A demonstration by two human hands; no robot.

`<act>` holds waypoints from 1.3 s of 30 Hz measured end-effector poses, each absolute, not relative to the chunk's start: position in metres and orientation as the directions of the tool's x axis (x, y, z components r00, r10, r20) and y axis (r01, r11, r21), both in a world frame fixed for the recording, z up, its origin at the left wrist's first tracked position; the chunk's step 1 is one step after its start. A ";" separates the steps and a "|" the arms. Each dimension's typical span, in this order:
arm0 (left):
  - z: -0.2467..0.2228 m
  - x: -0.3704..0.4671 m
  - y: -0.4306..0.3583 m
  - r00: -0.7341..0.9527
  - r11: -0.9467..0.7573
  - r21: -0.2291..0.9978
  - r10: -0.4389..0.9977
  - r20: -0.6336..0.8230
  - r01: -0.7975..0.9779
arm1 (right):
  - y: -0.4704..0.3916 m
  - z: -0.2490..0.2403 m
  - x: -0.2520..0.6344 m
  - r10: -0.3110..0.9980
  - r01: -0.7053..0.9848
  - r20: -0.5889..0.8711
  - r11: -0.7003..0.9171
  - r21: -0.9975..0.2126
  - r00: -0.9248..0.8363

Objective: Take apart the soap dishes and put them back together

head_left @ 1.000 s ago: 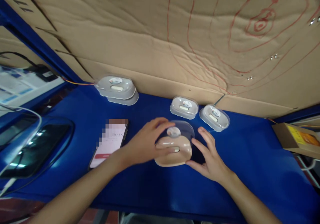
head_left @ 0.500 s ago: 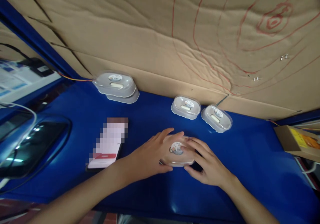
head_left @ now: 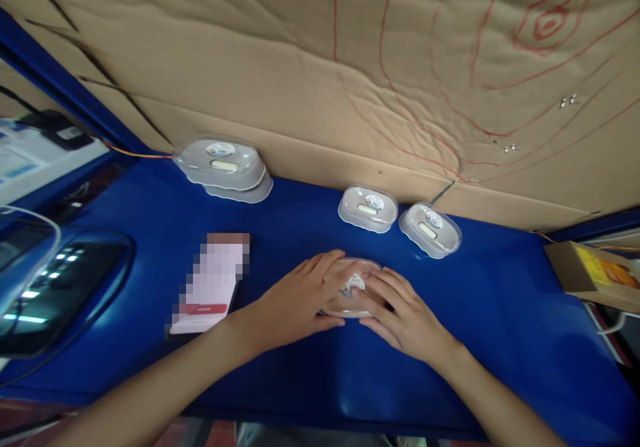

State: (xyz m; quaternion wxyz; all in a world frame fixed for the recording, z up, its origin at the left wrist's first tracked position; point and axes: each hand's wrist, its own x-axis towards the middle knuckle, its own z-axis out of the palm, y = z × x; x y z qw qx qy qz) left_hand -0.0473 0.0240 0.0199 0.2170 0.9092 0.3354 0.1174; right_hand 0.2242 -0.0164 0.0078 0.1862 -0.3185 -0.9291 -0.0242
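A clear plastic container point(head_left: 353, 308) with a round white sticker on top lies low over the blue table in front of me. My left hand point(head_left: 310, 294) grips its left side, fingers over the top and thumb along the near edge. At the right end, my right hand point(head_left: 407, 314) holds it too, its fingers lying across the top near the sticker and its thumb at the near rim. The fingers hide both ends of the container. A phone point(head_left: 213, 287) with a lit, blurred-out screen lies left of my left hand.
Two similar containers, one point(head_left: 369, 207) beside another point(head_left: 431, 230), stand near the cardboard wall point(head_left: 280, 80). Stacked containers point(head_left: 223, 164) stand at the back left. A dark tablet point(head_left: 75, 294) with cables lies far left, and a cardboard box point(head_left: 593, 274) at the right edge.
Both hands have closed in more snugly around the container, the right thumb coming up to its near rim. The container has shifted slightly away from me. The camera view has moved a little.
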 end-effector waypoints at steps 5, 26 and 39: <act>0.015 -0.048 0.028 0.752 -0.675 0.529 0.652 0.101 0.514 | -0.021 0.004 0.220 0.632 0.640 0.292 0.764 -0.079 -0.718; 0.035 -0.047 0.039 0.546 -0.541 0.292 0.835 0.072 0.789 | -0.014 -0.012 0.231 0.771 0.733 0.298 0.633 -0.250 -0.563; 0.046 0.020 0.110 0.583 -0.605 0.083 0.790 0.188 0.792 | -0.008 -0.006 0.235 0.815 0.781 0.296 0.570 -0.255 -0.499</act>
